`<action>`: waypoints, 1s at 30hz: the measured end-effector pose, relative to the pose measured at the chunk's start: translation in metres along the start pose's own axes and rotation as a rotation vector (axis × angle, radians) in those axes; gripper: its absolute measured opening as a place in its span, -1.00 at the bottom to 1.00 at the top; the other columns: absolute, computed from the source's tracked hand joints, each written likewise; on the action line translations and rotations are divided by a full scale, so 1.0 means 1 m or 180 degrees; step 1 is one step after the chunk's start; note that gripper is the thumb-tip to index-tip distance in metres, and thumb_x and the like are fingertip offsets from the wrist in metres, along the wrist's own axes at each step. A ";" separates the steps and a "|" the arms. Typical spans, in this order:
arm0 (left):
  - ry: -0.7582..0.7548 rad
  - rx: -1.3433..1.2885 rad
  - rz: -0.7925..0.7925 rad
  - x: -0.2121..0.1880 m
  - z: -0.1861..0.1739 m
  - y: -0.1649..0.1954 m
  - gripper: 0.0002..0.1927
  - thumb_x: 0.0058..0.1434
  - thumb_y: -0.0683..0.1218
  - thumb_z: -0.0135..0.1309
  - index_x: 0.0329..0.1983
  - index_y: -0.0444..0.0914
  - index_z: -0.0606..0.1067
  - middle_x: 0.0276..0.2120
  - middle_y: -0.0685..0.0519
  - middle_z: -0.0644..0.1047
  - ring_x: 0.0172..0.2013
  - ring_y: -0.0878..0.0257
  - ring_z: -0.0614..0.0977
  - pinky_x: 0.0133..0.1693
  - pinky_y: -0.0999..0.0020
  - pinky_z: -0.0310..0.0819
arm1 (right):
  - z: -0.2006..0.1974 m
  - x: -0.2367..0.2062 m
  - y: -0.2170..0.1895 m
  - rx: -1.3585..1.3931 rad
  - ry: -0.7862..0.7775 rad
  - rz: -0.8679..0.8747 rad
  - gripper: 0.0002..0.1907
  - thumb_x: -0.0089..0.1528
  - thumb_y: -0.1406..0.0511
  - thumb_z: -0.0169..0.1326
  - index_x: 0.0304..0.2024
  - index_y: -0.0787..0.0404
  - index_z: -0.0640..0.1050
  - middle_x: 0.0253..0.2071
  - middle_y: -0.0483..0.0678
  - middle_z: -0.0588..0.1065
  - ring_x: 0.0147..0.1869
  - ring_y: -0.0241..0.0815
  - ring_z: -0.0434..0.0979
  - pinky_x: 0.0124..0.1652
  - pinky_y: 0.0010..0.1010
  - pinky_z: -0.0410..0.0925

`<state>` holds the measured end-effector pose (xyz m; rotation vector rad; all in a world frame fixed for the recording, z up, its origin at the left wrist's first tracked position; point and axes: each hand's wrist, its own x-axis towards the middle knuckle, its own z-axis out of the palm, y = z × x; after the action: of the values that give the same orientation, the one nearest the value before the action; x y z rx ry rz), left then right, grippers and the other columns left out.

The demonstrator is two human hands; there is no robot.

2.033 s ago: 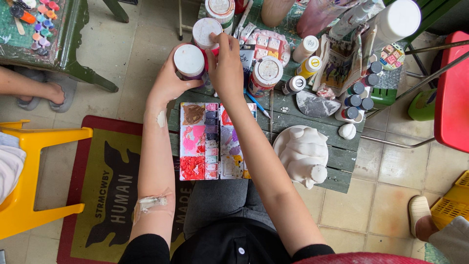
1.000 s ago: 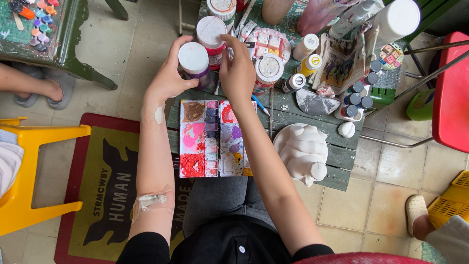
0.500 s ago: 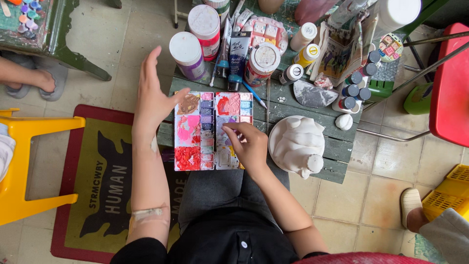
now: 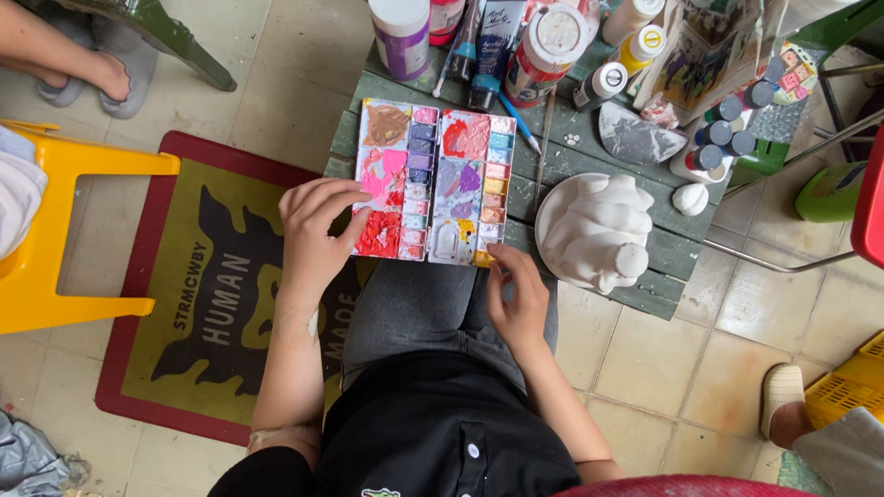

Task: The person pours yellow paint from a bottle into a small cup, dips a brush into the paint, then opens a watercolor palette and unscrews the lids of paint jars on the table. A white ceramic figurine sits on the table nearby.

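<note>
I see my left hand (image 4: 318, 225) with a loose, open grip, fingertips touching the left edge of the paint palette (image 4: 433, 184). My right hand (image 4: 517, 299) is also open, fingers at the palette's lower right corner. The palette lies on the green counter (image 4: 562, 156), beside the white plaster figure (image 4: 603, 230).

– What's sitting on that green slatted table (image 4: 677, 247) apart from the paints being used?

– A white plaster figure (image 4: 600, 230) is lying on a plate, with small capped bottles (image 4: 726, 136) standing behind it.

– And on the floor?

– A yellow plastic stool (image 4: 69, 230) is standing beside a red-edged mat (image 4: 198, 304).
</note>
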<state>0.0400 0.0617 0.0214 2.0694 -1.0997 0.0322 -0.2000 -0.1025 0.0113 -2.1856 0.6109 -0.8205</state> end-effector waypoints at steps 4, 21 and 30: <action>-0.0252 0.0079 0.0336 0.008 0.026 0.009 -0.85 0.25 -0.07 0.30 -0.12 -0.10 0.67 0.00 0.16 0.60 0.16 0.16 0.51 0.28 0.05 0.10 | -0.001 -0.014 0.003 -0.0045 -0.0005 0.0537 -0.74 0.26 0.54 0.16 0.00 0.27 0.55 -0.06 0.03 0.56 -0.27 -0.21 0.58 -0.31 -0.46 0.42; -0.0567 0.1138 0.0662 0.095 0.142 0.030 -0.51 0.18 -0.17 0.11 0.22 -0.12 0.57 0.47 -0.19 0.17 0.47 -0.27 0.03 0.37 -0.43 -0.20 | 0.001 -0.021 0.024 0.0141 0.0123 0.0457 -0.71 0.25 0.54 0.15 0.02 0.31 0.48 0.08 0.08 0.48 0.12 -0.08 0.60 -0.13 -0.44 0.56; -0.0537 0.1065 0.0719 0.102 0.145 0.024 -0.52 0.16 -0.19 0.13 0.19 -0.09 0.59 0.48 -0.19 0.13 0.48 -0.27 -0.02 0.36 -0.44 -0.24 | 0.003 -0.021 0.023 0.0166 0.0082 0.0451 -0.66 0.22 0.52 0.20 0.04 0.31 0.49 0.12 0.10 0.46 0.11 -0.06 0.59 -0.14 -0.43 0.56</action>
<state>0.0414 -0.1103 -0.0288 2.2597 -1.5143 0.1660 -0.2164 -0.1033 -0.0152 -2.0618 0.7399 -0.7818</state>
